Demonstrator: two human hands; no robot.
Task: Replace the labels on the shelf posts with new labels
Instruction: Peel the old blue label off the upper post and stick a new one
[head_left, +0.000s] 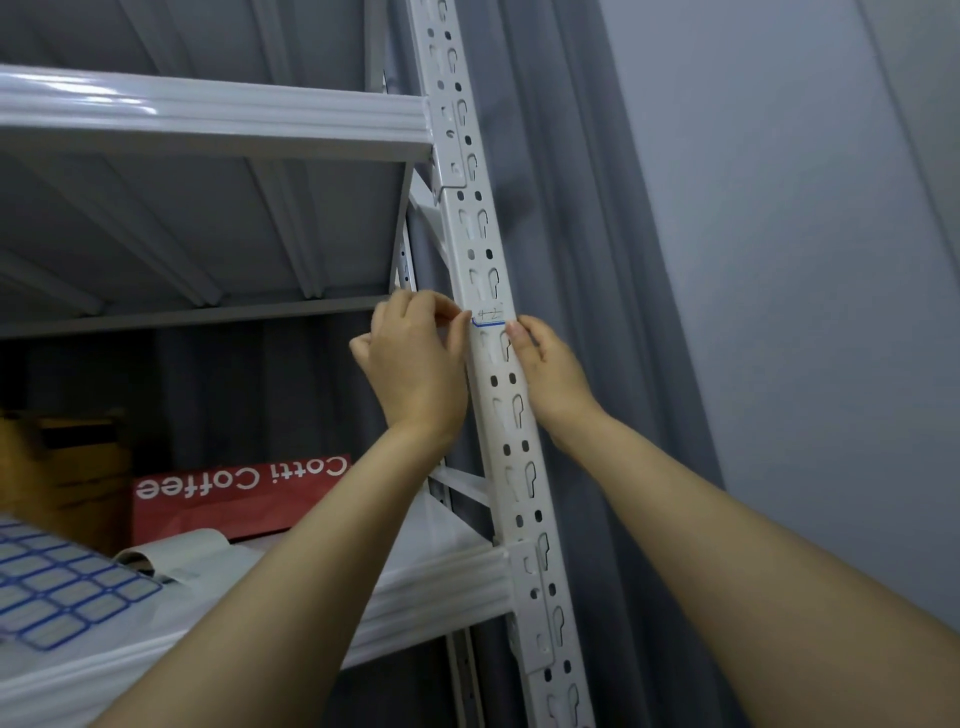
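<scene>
The white shelf post (511, 415) climbs through mid-frame; a sheet of blank labels (67, 587) lies lower left; the left hand (415, 364) has its grip pinching the handwritten label (490, 315) at its left edge; the right hand (550, 379), grip spread, thumbs its right corner; probably a peel or a press-down, so the next move needs a steady pull or a smoothing.

Two grips, the left grip (415, 364) and the right grip (550, 379), flank one label (490, 315) on one shelf post (514, 467). Below and left of the left grip are one label sheet (62, 587), one red bag (234, 499) and one cardboard box (67, 467).
</scene>
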